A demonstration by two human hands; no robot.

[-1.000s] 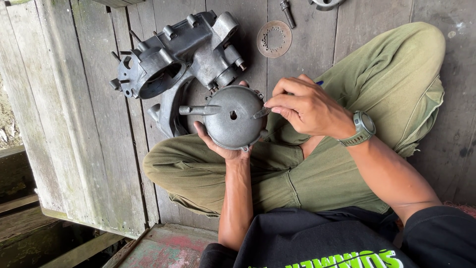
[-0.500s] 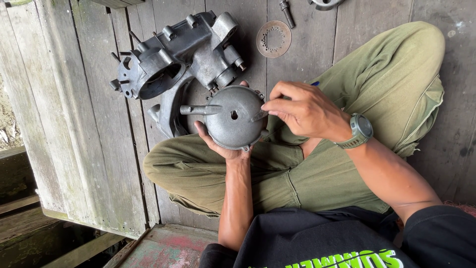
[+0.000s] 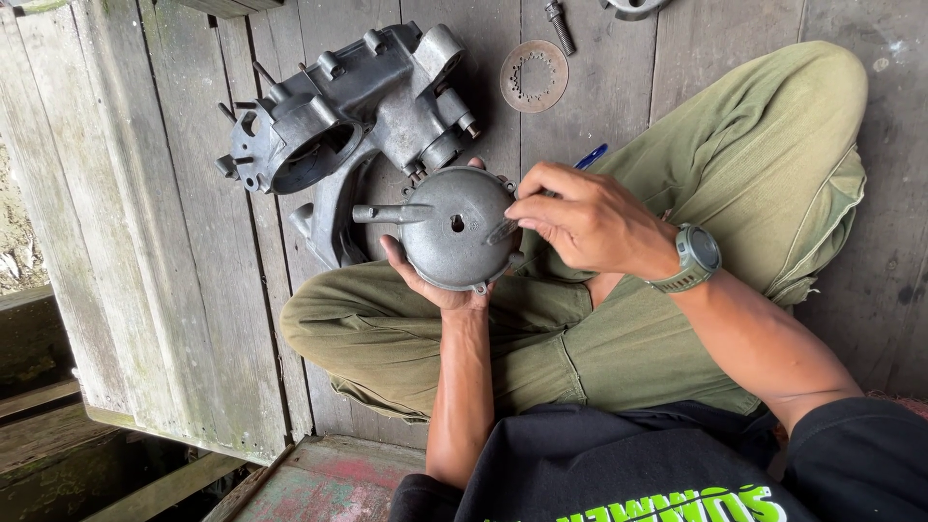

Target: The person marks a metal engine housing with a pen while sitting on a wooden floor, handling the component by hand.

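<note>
I sit cross-legged on a wooden plank floor. My left hand [image 3: 422, 280] cups a round grey metal engine cover [image 3: 454, 227] from below, holding it above my left knee. The cover has a short tube sticking out to the left and a small hole near its middle. My right hand [image 3: 580, 217] is shut on a thin tool with a blue handle [image 3: 592, 156]; its tip rests on the cover's right side. A green watch [image 3: 694, 256] is on my right wrist.
A large grey engine casing [image 3: 348, 116] lies on the planks just beyond the cover. A perforated rusty metal disc [image 3: 534, 75] and a bolt [image 3: 559, 27] lie farther back. The floor's edge drops off at the left, with lower boards below.
My right hand has shifted slightly left along the cover's right edge, and the tool tip now lies on the cover's face. The left hand and cover stay nearly still.
</note>
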